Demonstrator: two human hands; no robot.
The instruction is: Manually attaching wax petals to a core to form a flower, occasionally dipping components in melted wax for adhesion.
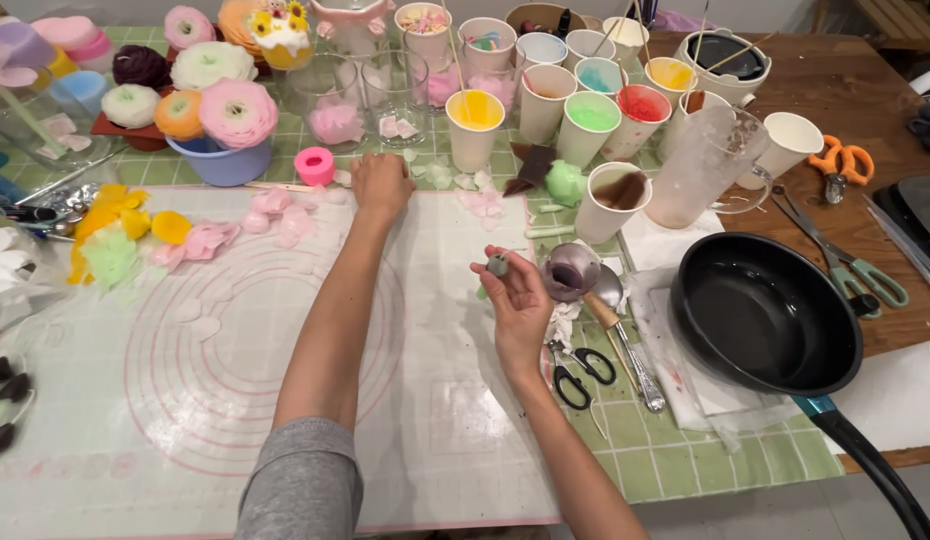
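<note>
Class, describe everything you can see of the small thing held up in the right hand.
The small greyish-green lump looks rounded and soft, like moulded paste, though it is too small to tell its material. The right hand pinches it between fingertips, palm up, above the pale mat, just left of a grey-purple bowl. Only the fingers touch it.

A white silicone mat [185, 400] printed with pink concentric rings is lying over a green-and-white checked cloth [705, 465]. Pale pink petals [285, 215] are sitting beside yellow ones [115, 212] (one cluster is light green), and a black frying pan [765, 310] is showing a teal handle.
</note>
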